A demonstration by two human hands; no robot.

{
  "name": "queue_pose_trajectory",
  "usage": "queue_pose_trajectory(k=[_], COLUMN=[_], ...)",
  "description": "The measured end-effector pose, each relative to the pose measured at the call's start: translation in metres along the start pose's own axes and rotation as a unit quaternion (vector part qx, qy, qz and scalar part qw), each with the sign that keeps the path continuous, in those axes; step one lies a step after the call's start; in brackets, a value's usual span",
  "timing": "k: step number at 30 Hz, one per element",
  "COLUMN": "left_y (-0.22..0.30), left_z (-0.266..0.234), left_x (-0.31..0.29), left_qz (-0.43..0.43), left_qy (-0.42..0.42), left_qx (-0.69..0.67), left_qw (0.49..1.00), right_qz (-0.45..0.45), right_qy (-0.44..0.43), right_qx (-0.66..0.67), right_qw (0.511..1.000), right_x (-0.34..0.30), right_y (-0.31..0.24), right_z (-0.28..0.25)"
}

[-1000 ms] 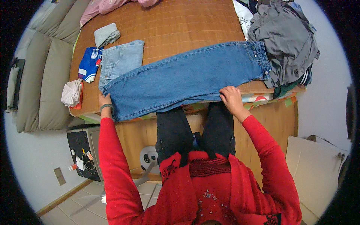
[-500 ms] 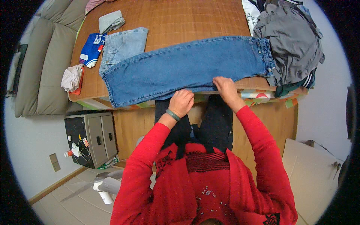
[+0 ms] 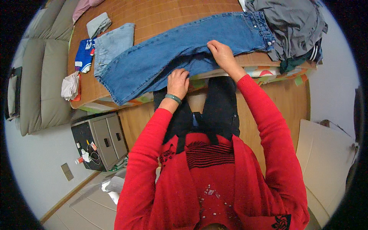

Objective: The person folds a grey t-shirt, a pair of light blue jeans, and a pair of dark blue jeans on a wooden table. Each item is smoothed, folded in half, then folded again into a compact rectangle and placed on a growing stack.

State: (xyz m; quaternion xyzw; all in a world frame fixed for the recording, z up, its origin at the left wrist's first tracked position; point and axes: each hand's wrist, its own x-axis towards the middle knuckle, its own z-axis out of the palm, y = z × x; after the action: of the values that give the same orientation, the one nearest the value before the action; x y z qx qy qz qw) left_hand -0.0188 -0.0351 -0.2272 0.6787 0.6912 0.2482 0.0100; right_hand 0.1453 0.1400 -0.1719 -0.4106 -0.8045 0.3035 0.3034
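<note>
A pair of blue jeans (image 3: 153, 51), folded lengthwise, lies across the near side of the bed, waistband to the right and hems to the left. My left hand (image 3: 178, 81), with a dark bracelet at its wrist, is closed on the near edge of the legs. Farther right and higher, my right hand (image 3: 222, 56) pinches the denim, its thumb and fingertips pressed together. Between the two hands the cloth is bunched and raised in a dark crease. The fabric inside my left fingers is mostly hidden.
Light blue jeans (image 3: 117, 44), a grey folded cloth (image 3: 98, 25), a blue garment (image 3: 83, 56) and a whitish folded cloth (image 3: 70, 86) lie at the left. A heap of grey clothes (image 3: 289, 28) sits at the right. Beside the bed stands a small cabinet (image 3: 106, 134).
My right hand has moved away from me, lifting the near edge of the jeans so a crease opens. My left hand has shifted slightly left. The whole view has tilted a little.
</note>
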Motion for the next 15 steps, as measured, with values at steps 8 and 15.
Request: queue_pose_trajectory(k=[8,15], left_y=[0.013,0.014], left_z=[0.014,0.028], left_x=[0.025,0.038], left_qz=[-0.044,-0.068], left_qy=[-0.030,-0.039], left_qx=[0.036,0.104], left_qw=[0.998,0.991], right_qz=[0.014,-0.044], right_qy=[-0.078,-0.104], right_qx=[0.052,-0.117], right_qw=[0.995,0.987], right_x=[0.018,0.065], right_y=[0.007,0.020], right_z=[0.000,0.027])
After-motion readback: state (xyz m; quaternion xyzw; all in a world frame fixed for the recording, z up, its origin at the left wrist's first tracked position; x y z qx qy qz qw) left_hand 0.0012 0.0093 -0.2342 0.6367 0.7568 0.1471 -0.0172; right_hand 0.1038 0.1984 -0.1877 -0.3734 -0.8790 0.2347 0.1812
